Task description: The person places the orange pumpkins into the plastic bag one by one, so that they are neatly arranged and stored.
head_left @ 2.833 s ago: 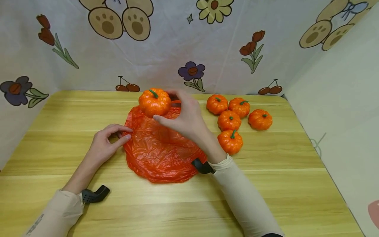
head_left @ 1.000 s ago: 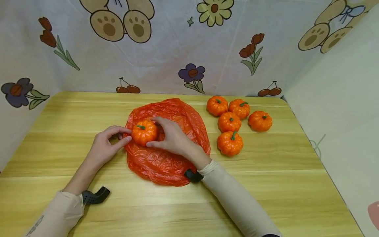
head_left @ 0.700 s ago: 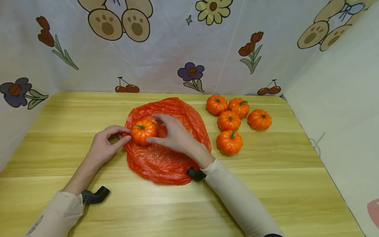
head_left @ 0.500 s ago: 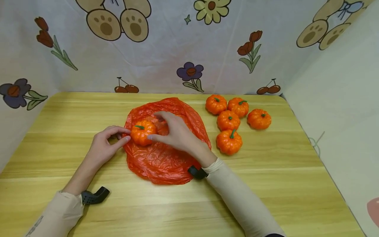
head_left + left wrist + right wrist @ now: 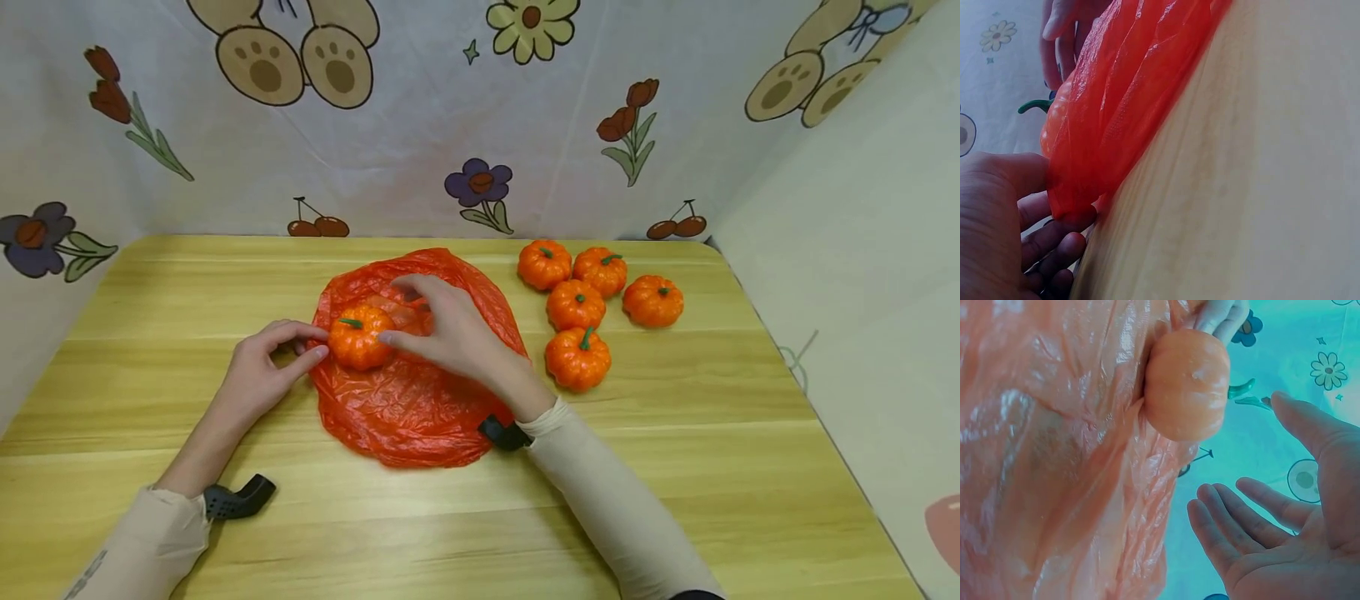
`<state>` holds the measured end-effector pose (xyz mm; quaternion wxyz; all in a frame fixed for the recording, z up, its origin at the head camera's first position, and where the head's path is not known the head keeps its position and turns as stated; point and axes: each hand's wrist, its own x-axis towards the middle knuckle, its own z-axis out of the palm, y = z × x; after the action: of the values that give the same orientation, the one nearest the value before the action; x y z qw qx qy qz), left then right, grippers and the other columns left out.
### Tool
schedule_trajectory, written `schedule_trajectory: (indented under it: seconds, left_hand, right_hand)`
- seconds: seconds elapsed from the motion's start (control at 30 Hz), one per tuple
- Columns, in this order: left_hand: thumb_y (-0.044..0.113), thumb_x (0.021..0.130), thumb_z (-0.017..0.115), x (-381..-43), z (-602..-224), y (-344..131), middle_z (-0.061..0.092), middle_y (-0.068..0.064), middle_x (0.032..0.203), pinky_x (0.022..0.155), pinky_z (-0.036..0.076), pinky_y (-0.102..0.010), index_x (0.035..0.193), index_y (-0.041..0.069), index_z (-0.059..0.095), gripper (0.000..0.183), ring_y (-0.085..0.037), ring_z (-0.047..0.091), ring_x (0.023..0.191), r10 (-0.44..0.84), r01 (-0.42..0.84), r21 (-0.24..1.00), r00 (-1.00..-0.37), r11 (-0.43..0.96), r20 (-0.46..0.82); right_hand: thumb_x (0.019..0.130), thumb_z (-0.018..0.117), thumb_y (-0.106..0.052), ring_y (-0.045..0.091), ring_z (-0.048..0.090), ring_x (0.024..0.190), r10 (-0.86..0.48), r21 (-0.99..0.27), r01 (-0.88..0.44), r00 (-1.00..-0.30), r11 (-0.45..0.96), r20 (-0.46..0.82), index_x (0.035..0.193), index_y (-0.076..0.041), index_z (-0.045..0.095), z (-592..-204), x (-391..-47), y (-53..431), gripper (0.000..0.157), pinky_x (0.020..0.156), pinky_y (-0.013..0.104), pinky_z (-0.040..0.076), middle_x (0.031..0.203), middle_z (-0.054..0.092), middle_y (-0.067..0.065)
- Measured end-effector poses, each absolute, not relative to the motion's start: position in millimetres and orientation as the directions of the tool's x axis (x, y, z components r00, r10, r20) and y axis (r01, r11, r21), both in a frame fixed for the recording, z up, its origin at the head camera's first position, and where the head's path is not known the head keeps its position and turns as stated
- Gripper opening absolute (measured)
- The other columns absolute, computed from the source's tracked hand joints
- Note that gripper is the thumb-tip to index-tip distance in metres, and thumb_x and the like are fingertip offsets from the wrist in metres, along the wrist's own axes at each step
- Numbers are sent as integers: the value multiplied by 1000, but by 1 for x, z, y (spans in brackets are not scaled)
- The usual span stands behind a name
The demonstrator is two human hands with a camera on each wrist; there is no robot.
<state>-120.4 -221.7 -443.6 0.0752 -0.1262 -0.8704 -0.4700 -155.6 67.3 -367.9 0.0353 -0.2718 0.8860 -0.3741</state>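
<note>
A small orange pumpkin [image 5: 361, 337] with a green stem sits inside the left part of a crumpled red plastic bag [image 5: 405, 408], which lies spread open on the table. My left hand [image 5: 262, 364] pinches the bag's left rim between thumb and fingers, as the left wrist view shows on the red film [image 5: 1116, 119]. My right hand [image 5: 453, 329] hovers over the bag, just right of the pumpkin. In the right wrist view, its fingers [image 5: 1241, 519] are spread and hold nothing, and a gap separates them from the pumpkin [image 5: 1188, 387].
Several more orange pumpkins [image 5: 576, 306] stand grouped right of the bag, one [image 5: 653, 302] a little apart. The wooden table [image 5: 360, 533] ends at a patterned cloth [image 5: 405, 142] behind and a pale wall [image 5: 847, 275] at right.
My right hand has brought the pumpkin down into the bag, let it go and drawn back slightly to the right. The left hand keeps its place on the rim.
</note>
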Motion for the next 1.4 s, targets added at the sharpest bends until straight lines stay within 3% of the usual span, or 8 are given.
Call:
schedule_trajectory:
  seconds: [0.57,0.87,1.13,1.4]
  left_hand:
    - [12,96,78,-123,-443,-220,71,-3,103,74,44,-15,111,13,80,15,-8,56,87,147,296,803,-955,517,257]
    - [14,97,78,-121,-442,-221,71,-4,105,74,43,-15,112,12,79,16,-7,55,87,151,290,798,-957,529,247]
    - [14,97,78,-120,-442,-221,71,-4,106,74,43,-15,113,12,79,16,-6,55,88,152,288,798,-958,529,245]
    - [14,97,78,-119,-442,-221,71,-4,106,75,43,-14,113,11,79,16,-6,55,88,154,290,797,-957,529,246]
  right_hand:
    - [98,78,-28,24,61,129,-416,-699,-449,-879,557,234,145,-7,58,-338,-153,113,56,110,39,52,138,64,9]
    - [96,79,-29,20,60,131,-314,-725,-403,-912,558,265,144,-11,60,-332,-157,145,55,109,39,53,142,64,5]
    - [96,80,-28,25,62,131,-225,-755,-330,-943,566,244,144,-12,61,-329,-158,175,54,108,48,54,139,65,9]
    - [98,78,-28,29,59,135,-170,-750,-291,-957,594,237,144,-9,61,-327,-158,208,53,111,49,51,142,64,11]
